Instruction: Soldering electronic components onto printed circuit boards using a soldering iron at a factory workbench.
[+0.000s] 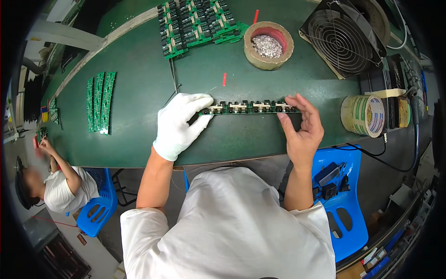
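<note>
The board [238, 109] is held crosswise at both ends. Its left end is pinched by the left hand [180, 122], its right by the right hand [304, 130].

Mid-frame, board strip [251, 112] bore glossy black, matt cream plastic-looking parts [238, 106]. Glove [176, 122], centre-left, was matt white cloth. Tabletop [139, 93] looked smooth, faintly glossy; lower-right chair [357, 218], shiny blue plastic; upper-right fan guard [340, 43], metal wire.

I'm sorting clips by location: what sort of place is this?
Probably an electronics assembly workshop: the gloved left hand and bare right hand hold a circuit board, more boards lie on the green bench, and a black fan stands there too.
</note>
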`<state>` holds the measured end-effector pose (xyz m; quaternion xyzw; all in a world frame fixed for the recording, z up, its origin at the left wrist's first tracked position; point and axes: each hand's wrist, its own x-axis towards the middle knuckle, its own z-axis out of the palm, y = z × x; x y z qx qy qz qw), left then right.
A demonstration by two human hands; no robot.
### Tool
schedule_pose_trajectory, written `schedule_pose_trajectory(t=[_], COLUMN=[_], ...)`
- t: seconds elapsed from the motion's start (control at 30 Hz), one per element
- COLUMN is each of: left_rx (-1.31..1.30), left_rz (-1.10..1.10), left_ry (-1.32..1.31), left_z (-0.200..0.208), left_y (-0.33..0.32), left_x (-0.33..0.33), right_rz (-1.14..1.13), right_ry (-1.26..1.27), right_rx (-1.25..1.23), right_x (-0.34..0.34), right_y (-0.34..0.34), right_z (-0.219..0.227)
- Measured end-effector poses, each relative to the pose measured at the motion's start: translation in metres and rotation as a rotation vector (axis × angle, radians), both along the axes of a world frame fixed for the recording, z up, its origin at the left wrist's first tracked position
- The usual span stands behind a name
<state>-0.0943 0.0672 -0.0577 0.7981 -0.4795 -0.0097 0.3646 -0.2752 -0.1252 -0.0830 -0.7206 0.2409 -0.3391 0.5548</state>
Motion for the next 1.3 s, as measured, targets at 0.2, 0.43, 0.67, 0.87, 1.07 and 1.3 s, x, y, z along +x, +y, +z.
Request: schedule_pose_trajectory(t=[0.2, 0.43, 0.67, 0.87, 1.07, 1.3], left_rx=[0.007, -0.047, -0.138, -0.153, -0.137, -0.133], left_rz=[-0.004, -0.016, -0.061, 0.035, 0.089, 0.129], left_ry=[-0.018, -0.073, -0.085, -0.057, -0.025, -0.023], left_z=[0.002, 0.007, 0.006, 0.003, 0.002, -0.001], left_y=[-0.002, 0.002, 0.002, 0.001, 0.002, 0.002], left_x=[-0.001, -0.001, 0.0, 0.0, 0.002, 0.004], right_rz=[0.009, 0.006, 0.015, -0.033, -0.064, -0.099], right_ry=[-0.025, -0.081, -0.132, -0.169, -0.243, -0.309], right_rx=[0.012, 0.049, 0.098, 0.047, -0.05, -0.148], right_x=[0.001, 0.003, 0.004, 0.005, 0.01, 0.017], right_y=[-0.001, -0.003, -0.003, 0.01, 0.016, 0.02], right_z=[-0.002, -0.002, 0.0, 0.01, 0.014, 0.018])
